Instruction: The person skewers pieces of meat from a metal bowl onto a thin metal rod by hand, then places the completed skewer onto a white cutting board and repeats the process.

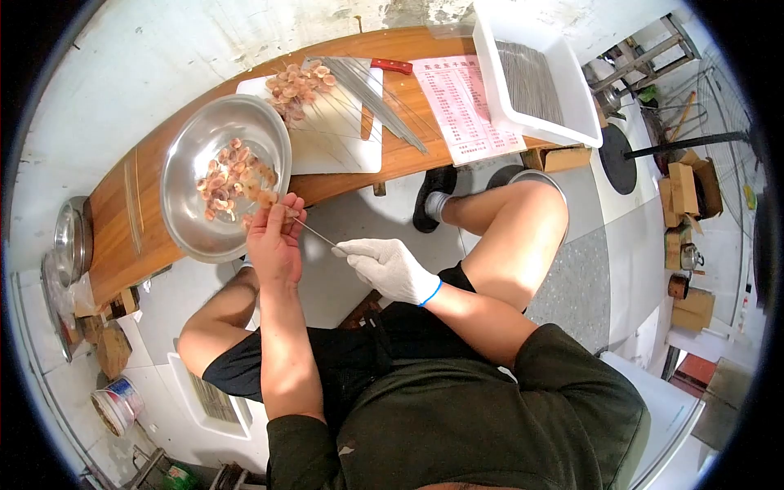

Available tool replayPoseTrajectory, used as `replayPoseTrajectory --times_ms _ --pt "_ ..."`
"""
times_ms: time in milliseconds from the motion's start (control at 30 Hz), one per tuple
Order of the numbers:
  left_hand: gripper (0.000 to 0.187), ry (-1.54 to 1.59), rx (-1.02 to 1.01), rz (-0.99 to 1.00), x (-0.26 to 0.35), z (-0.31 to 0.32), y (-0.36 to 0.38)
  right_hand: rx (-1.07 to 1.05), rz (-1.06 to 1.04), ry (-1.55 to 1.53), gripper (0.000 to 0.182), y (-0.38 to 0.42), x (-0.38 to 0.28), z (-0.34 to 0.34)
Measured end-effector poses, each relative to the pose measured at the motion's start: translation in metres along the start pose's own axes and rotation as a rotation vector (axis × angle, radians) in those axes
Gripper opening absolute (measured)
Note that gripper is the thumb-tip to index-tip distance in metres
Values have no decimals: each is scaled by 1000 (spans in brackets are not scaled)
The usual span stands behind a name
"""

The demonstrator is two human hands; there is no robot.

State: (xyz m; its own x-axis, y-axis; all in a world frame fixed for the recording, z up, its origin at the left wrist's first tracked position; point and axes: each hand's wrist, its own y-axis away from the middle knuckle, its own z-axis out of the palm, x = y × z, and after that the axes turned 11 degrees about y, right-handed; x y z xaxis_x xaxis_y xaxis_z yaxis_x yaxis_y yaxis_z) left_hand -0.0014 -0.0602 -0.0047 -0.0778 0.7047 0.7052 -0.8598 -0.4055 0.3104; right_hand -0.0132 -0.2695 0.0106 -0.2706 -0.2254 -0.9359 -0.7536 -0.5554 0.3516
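Note:
My bare left hand [276,241] is closed, its fingers pinching small round pinkish-brown meat pieces [267,198] at the rim of a steel bowl [180,171]. More loose meat pieces [224,184] lie inside that bowl. From my left fingertips a thin metal skewer [317,232] runs down to my right hand [388,268]. That hand wears a white knit glove with a blue cuff edge and grips the skewer's other end. Beyond the bowl, loaded skewers rest on a white cutting board [327,151], their meat ends [296,88] heaped together.
A bundle of bare skewers [376,102] lies across the board near a red-handled knife [392,65]. On the wooden table [122,204] are a pink printed sheet [465,106] and a white bin [572,131] of skewers. Another white bin [180,392] stands on the floor.

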Motion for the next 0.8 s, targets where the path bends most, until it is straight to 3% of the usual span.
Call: replayPoseTrajectory --times_ms 100,500,700,800 --pt "21 158 70 21 10 10 4 -27 25 7 30 0 3 -1" --pt "24 144 127 56 5 3 -3 18 -73 92 30 0 8 3" --pt "24 88 105 23 4 2 -4 -39 72 67 30 0 -1 -1" --pt "24 222 129 48 15 15 -3 -49 55 76 30 1 -7 -4"
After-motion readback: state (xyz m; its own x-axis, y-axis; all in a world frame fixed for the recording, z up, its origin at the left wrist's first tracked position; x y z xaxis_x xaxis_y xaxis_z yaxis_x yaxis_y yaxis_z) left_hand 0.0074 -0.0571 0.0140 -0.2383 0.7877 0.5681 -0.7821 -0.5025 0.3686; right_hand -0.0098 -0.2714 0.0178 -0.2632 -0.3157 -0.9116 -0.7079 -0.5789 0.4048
